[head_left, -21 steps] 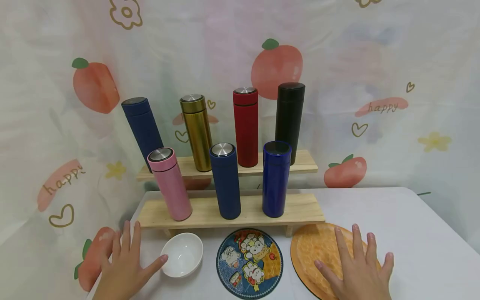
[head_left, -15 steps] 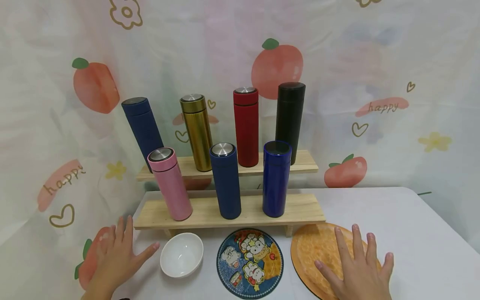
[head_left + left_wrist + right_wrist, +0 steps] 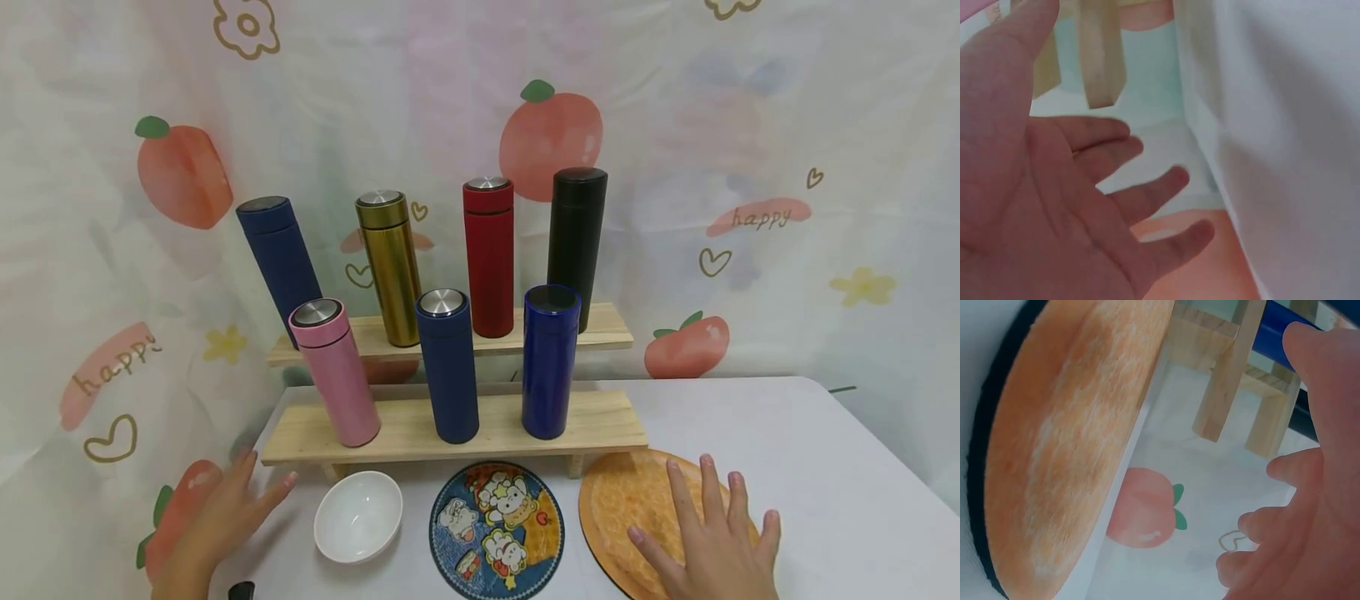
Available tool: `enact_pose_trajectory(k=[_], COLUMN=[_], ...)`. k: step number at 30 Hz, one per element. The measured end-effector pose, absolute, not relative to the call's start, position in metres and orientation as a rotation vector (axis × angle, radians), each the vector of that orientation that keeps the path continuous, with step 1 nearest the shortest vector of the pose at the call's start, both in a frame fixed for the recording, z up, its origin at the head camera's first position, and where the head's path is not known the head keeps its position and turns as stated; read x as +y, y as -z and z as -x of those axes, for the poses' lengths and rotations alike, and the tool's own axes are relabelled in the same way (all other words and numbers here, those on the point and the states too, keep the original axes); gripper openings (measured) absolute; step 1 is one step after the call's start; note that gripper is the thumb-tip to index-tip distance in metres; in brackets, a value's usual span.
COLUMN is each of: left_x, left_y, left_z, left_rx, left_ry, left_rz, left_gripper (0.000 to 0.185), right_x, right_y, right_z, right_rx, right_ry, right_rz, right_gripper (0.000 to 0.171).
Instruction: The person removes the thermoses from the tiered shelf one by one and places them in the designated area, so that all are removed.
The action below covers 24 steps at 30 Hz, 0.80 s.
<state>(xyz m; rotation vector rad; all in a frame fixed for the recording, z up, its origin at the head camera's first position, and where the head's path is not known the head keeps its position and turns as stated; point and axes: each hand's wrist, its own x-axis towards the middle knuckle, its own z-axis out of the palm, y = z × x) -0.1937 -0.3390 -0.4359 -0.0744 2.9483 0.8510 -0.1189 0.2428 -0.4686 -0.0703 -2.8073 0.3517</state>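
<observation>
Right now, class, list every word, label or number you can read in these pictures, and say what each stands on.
"happy" on the backdrop cloth, right of the flasks, in a pink smear.
"happy" on the same cloth at the left, in a second pink smear.
The cartoon mat shows pictures only; no readable words.
The flasks carry no readable labels.

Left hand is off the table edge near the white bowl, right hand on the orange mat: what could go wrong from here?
The left hand hovers open at the table's left edge beside the white bowl; a sideways sweep could knock the bowl. Just above it, the pink flask stands near the lower shelf's left end, so a rising hand may tip it. The right hand lies flat on the orange mat, which could slide if pushed.
</observation>
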Motion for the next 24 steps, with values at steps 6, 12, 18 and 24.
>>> enact_pose_trajectory(k=[6,12,18,24], left_x=[-0.333,-0.327,-0.320,-0.318], left_y=[0.447,0.442,0.441,0.443], left_z=[0.197,0.205,0.212,0.218], left_rx=[2.928,3.007,2.997,2.985], left_ry=[-1.144,-1.130,-1.019,-1.026], left_rz=[-0.022,-0.121,-0.131,-0.106], left_gripper=[0.114,0.105,0.100,0.102], right_x=[0.245,0.245,0.244,0.242], right_y=[0.472,0.474,0.475,0.482], right_z=[0.118,0.119,0.119,0.119], right_rx=[-2.795,-2.813,-2.813,-2.780], right_ry=[-0.380,-0.397,-0.434,-0.410], right_rz=[0.029,0.018,0.002,0.001], right_gripper=[0.104,0.106,0.103,0.103])
